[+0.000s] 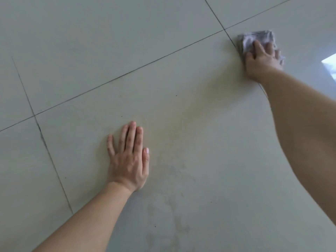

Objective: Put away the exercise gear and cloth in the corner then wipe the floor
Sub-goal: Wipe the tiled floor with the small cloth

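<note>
The wiping step looks to be in hand: no exercise gear is in sight, only the pale tiled floor (pixel 91 60) and someone leaning low over it. The landmark here is the grout crossing (pixel 224 30), far out ahead of them.

The grey cloth (pixel 254 38) lies bunched on the tile just to the right of that crossing, its edge touching the grout line running back toward the person. The right hand (pixel 261 60) rests on top of it, fingers (pixel 259 46) spread and laid over the fabric, pressing it down rather than pinching it.

Well apart from the crossing, back and to the left, the left hand (pixel 129 160) is planted palm-down on bare tile, fingers (pixel 131 135) straight and close together, the little finger set a little apart, holding nothing.

Dull smears (pixel 174 220) show far from the crossing, close to the person. The next stroke probably needs the cloth dragged back that way under steady pressure, with the left hand bracing.
</note>
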{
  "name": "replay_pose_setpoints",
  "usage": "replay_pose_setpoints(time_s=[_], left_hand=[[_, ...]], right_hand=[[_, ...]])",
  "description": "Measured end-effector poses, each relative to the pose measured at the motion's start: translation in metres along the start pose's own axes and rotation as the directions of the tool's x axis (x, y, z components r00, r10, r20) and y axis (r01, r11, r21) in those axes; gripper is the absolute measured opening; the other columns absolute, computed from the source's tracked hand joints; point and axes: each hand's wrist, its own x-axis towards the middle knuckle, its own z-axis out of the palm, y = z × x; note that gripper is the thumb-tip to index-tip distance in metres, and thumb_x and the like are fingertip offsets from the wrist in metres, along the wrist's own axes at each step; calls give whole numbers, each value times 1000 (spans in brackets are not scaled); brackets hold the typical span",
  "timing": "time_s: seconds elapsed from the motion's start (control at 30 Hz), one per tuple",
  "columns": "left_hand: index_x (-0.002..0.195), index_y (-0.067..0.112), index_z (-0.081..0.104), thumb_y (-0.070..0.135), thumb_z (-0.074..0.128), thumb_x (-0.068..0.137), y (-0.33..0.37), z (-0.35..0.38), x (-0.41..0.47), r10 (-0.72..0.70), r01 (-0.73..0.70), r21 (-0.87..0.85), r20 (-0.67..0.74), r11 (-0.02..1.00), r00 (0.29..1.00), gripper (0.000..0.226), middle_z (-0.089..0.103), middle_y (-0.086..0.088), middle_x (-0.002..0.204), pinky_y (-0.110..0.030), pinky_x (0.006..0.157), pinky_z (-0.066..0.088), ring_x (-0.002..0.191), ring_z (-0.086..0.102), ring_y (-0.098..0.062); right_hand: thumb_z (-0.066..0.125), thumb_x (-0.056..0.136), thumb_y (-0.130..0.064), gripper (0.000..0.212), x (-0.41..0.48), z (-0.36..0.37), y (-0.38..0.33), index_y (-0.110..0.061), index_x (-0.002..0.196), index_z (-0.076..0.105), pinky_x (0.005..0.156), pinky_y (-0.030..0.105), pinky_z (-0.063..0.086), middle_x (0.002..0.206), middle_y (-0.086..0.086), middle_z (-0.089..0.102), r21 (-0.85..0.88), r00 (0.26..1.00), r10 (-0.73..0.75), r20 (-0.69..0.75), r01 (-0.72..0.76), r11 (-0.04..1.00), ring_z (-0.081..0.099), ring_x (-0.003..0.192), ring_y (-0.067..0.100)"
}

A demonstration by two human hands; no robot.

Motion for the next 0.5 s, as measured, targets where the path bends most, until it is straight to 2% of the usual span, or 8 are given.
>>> replay_pose_setpoints(time_s=[0.03, 0.13, 0.2, 0.27, 0.33, 0.4, 0.47, 0.5], left_hand=[[150, 6, 37, 36, 32, 96, 0, 0, 0, 1, -1, 2, 0, 1000, 1000, 62, 28, -11, 161, -62, 116, 14, 148, 26, -29], [150, 5, 37, 36, 30, 96, 0, -2, 0, -1, 1, 0, 12, 1000, 1000, 62, 28, -11, 160, -62, 115, 14, 147, 27, -29], [150, 5, 37, 37, 29, 96, 1, -3, 0, 3, -4, 11, 28, 1000, 1000, 62, 29, -12, 160, -62, 115, 13, 147, 27, -29], [150, 5, 37, 37, 29, 96, 1, -4, 0, -2, 1, 13, 61, 1000, 998, 63, 28, -13, 160, -61, 115, 12, 147, 26, -30], [151, 6, 35, 38, 27, 96, 2, -6, 0, -20, 20, 9, 98, 1000, 995, 64, 27, -13, 161, -61, 115, 11, 147, 24, -30], [152, 6, 32, 39, 23, 96, 4, -8, 1, -47, 47, 1, 142, 999, 989, 66, 24, -12, 162, -62, 114, 11, 148, 21, -30], [154, 8, 28, 43, 19, 95, 1, -7, 3, -74, 73, 11, 189, 997, 979, 69, 18, -11, 163, -62, 115, 8, 149, 15, -28], [155, 9, 25, 45, 17, 95, -1, -5, 5, -87, 86, 14, 207, 996, 975, 71, 14, -9, 165, -61, 115, 5, 150, 11, -26]], right_hand=[[25, 100, -47, 59, -9, 0, 12, -34, 157, 16, 123, 52, 2, 167, 8, 3, -23, 999, 26, 30, -26, 999, 3, 152, 35], [23, 104, -45, 56, -68, 17, 27, -36, 158, 13, 123, 50, -1, 167, 7, -1, -59, 973, -217, 78, 222, 973, -1, 152, 35], [23, 105, -45, 54, -121, 27, 42, -39, 157, 10, 123, 48, -3, 168, 5, -5, -66, 913, -377, 155, 390, 918, -6, 153, 34], [24, 106, -46, 54, -175, 33, 67, -43, 157, 7, 123, 46, -4, 167, 2, -8, -79, 821, -512, 251, 545, 835, -9, 153, 32], [22, 105, -48, 54, -208, 35, 105, -46, 156, 4, 124, 43, -4, 167, -1, -10, -114, 764, -572, 298, 623, 774, -10, 153, 28], [22, 105, -49, 54, -220, 25, 156, -48, 156, 4, 124, 41, -5, 167, -4, -11, -121, 838, -468, 281, 514, 849, -9, 154, 24], [25, 104, -52, 54, -225, 15, 216, -49, 155, 5, 124, 40, -4, 167, -4, -11, -81, 941, -236, 242, 262, 962, -9, 154, 23], [25, 103, -53, 55, -227, 10, 248, -50, 155, 5, 124, 40, -3, 167, -4, -11, -66, 963, -118, 241, 138, 988, -8, 154, 23]])
